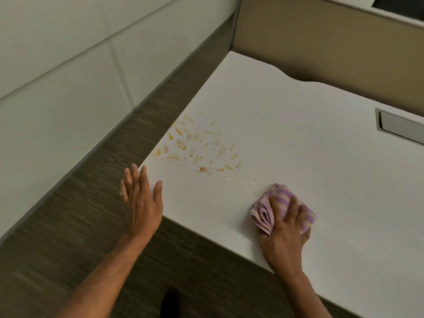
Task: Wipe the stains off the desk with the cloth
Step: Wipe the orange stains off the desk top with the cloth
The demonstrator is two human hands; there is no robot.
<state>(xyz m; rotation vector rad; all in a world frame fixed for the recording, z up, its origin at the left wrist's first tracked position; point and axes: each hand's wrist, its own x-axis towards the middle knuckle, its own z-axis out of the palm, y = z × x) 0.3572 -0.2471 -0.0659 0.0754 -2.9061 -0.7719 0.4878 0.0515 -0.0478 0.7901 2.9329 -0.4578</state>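
Note:
Orange-brown stains [197,146], smeared streaks and specks, cover the near-left corner of the white desk [298,143]. A folded purple-and-cream striped cloth [266,212] lies flat on the desk near its front edge, to the right of the stains. My right hand [285,228] presses down on the cloth with fingers spread over it. My left hand [141,198] rests open at the desk's left corner, thumb on the top, fingers hanging past the edge, holding nothing.
A metal cable hatch [401,127] is set into the desk at the right. A tan partition panel [321,42] stands behind the desk. Grey carpet floor [103,203] runs along the left beside a white wall [57,65]. A dark shoe tip [169,304] shows below.

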